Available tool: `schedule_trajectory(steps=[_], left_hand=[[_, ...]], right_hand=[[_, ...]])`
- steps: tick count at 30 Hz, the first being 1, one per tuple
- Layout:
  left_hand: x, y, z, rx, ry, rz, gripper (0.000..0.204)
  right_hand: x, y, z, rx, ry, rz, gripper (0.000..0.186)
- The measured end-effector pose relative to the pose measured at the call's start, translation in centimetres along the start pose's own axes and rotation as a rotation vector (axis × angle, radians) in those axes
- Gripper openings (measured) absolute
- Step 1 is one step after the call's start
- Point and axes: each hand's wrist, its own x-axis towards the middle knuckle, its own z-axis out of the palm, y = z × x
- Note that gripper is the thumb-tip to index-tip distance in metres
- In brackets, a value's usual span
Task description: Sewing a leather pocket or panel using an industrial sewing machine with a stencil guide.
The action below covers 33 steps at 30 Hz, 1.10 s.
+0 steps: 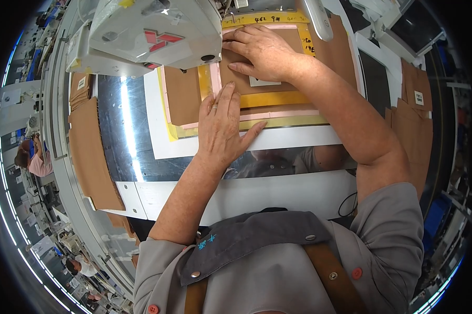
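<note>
- Nearest the wearer, a grey collar and brown straps are being seen at the lower edge, with both forearms reaching away toward the yellow-and-pink template frame (277, 99).
- The left hand (223, 128) is being laid flat and fully open on the near edge of that frame; nothing is being gripped, only pressed down, fingers together and pointing away.
- Just inside the frame, the brown fabric piece (241, 78) is being kept flat, with a small white label (263, 81) on it.
- The right hand (262, 49) is being spread palm-down over the far part of the frame, fingertips toward the machine; it too is open, closed on nothing.
- Judged from this, even downward pressure from both palms is being called for, so the fabric is not wrinkling or sliding against the frame.
- Beyond the frame, to its left, the grey sewing machine head (152, 34) is overhanging it.
- Left of the frame, a stack of brown pieces (92, 157) is lying on the table.
</note>
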Motion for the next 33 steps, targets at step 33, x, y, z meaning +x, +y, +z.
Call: schedule_trajectory(steps=[33], left_hand=[[-4.8,2.7,-1.9,0.052,-0.124,-0.026,0.082]], right_hand=[[-4.1,-4.9,0.1,0.004,0.064,-0.008,0.043]])
